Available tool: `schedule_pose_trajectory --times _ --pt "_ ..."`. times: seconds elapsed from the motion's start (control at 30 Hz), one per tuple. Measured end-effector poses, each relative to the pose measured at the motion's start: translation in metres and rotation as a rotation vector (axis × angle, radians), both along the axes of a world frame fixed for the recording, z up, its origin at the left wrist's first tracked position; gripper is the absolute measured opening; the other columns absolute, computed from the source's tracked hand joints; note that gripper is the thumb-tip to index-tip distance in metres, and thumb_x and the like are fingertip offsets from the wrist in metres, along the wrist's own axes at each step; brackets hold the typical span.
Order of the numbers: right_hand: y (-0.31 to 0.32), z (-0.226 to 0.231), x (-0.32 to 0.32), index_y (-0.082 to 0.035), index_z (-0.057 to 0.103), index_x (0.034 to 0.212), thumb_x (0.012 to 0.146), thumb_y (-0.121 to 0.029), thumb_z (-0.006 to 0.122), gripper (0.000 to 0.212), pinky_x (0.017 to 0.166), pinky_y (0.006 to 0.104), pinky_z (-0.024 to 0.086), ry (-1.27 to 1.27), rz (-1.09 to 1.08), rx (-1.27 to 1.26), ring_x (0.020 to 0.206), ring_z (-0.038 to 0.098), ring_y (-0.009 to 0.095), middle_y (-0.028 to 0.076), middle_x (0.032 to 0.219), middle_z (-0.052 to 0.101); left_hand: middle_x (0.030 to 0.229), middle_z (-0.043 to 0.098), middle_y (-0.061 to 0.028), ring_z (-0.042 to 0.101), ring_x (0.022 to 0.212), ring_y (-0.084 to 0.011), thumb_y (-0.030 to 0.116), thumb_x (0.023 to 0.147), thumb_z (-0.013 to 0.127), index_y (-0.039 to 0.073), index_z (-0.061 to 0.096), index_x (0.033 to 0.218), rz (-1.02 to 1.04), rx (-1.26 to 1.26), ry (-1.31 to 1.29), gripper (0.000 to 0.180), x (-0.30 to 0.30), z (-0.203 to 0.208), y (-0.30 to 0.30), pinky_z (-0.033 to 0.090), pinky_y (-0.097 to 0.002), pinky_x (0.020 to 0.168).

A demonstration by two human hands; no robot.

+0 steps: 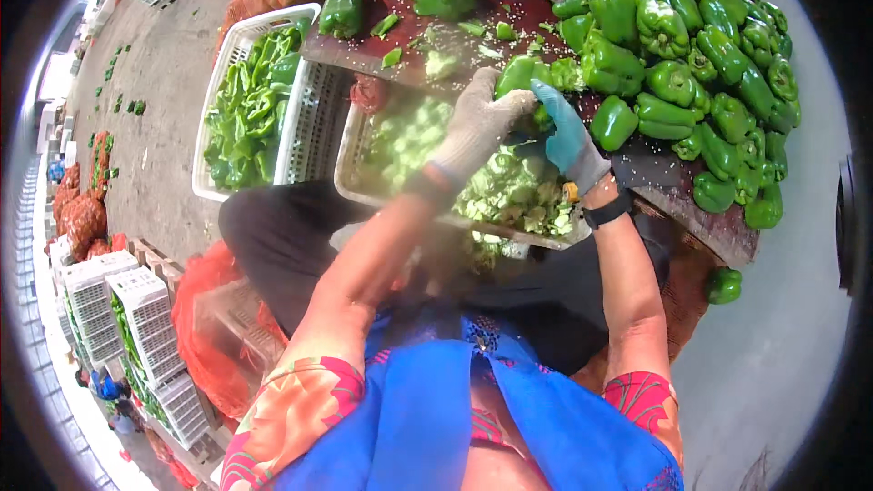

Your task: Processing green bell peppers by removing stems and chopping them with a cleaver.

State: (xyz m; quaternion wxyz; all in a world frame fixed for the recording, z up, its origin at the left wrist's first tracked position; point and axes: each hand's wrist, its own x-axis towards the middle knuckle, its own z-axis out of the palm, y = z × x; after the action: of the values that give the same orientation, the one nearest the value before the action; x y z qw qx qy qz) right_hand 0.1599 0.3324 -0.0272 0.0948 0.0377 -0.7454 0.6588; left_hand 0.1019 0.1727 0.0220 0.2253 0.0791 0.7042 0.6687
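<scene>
In front of me, over a crate of scraps, my left hand (477, 123) in a whitish knit glove is closed on a green bell pepper (520, 75). Fingers of my right hand (571, 135), in a teal-coated glove, curl against the pepper's near right side. The spot between the two palms is partly hidden, so I cannot make out whether a tool is there. Below the hands, the pale crate (350, 159) holds light green pepper cores and scraps (518, 186). Just beyond lies a dark red board (355, 53) sprinkled with seeds and pepper bits.
Whole green peppers (668, 82) are heaped at the far right of the board. A white crate (211, 118) of cut peppers (245, 114) stands left. One loose pepper (724, 285) lies on the right. Stacked white crates (150, 323) and red mesh sacks (214, 309) are farther left.
</scene>
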Motion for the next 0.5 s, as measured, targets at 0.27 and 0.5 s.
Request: schedule_pose_trajectory --times 0.27,0.5 --pt "0.01 -0.007 -0.006 0.003 0.055 0.132 0.1 -0.021 0.05 0.04 0.107 0.0356 0.043 0.036 0.119 0.103 0.124 0.056 0.025 0.014 0.132 0.06 0.095 0.064 -0.0083 0.062 0.076 -0.0133 0.016 0.087 0.066 0.001 0.054 0.122 0.019 0.255 -0.257 0.041 0.004 0.006 -0.013 0.049 -0.0263 0.059" --pt "0.008 -0.018 -0.038 -0.014 0.061 0.125 0.099 -0.035 0.056 0.034 0.093 0.0428 0.054 -0.135 -0.281 -0.268 0.11 0.063 0.023 0.01 0.119 0.066 0.09 0.058 -0.0069 0.061 0.067 -0.0164 0.035 0.085 0.073 -0.002 0.05 0.128 -0.267 0.189 -0.089 0.061 -0.046 -0.01 0.013 0.05 -0.0269 0.054"
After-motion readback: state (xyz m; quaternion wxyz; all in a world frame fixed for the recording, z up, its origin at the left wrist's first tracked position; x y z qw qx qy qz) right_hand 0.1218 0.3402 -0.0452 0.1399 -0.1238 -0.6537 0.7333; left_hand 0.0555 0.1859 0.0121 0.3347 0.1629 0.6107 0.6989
